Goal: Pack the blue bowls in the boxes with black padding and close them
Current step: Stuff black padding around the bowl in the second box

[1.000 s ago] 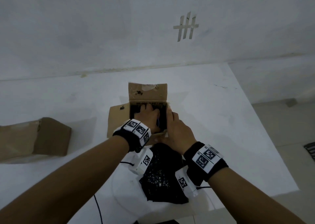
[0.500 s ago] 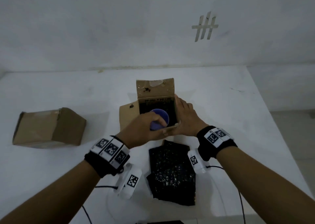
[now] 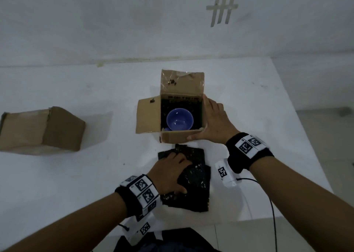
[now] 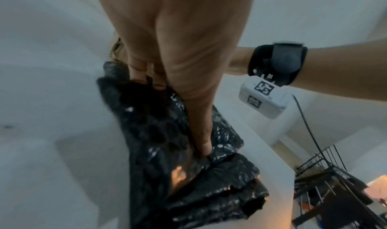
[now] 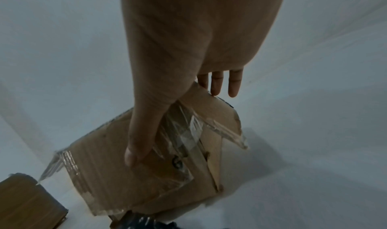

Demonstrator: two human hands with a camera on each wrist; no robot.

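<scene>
A blue bowl (image 3: 179, 119) stands upright inside the open cardboard box (image 3: 173, 137), which is lined with black padding. Its back and left flaps stand open. My right hand (image 3: 214, 121) lies flat against the box's right side, fingers (image 5: 217, 83) straight and thumb (image 5: 138, 143) pressed on the front flap. Nearer to me lies a pile of black padding sheets (image 3: 197, 192). My left hand (image 3: 172, 173) is on top of the pile and pinches the top sheet (image 4: 159, 133) between curled fingers and thumb (image 4: 201, 133).
A second cardboard box (image 3: 42, 131), closed, lies at the left of the white table (image 3: 76, 184). The table's front edge is just behind the padding pile, and its right edge is close to my right arm. A black cable (image 3: 272, 209) hangs from my right wrist.
My left hand let go of the bowl inside the box and drew back to the padding pile, where it now pinches a sheet. My right hand stayed on the box's right side.
</scene>
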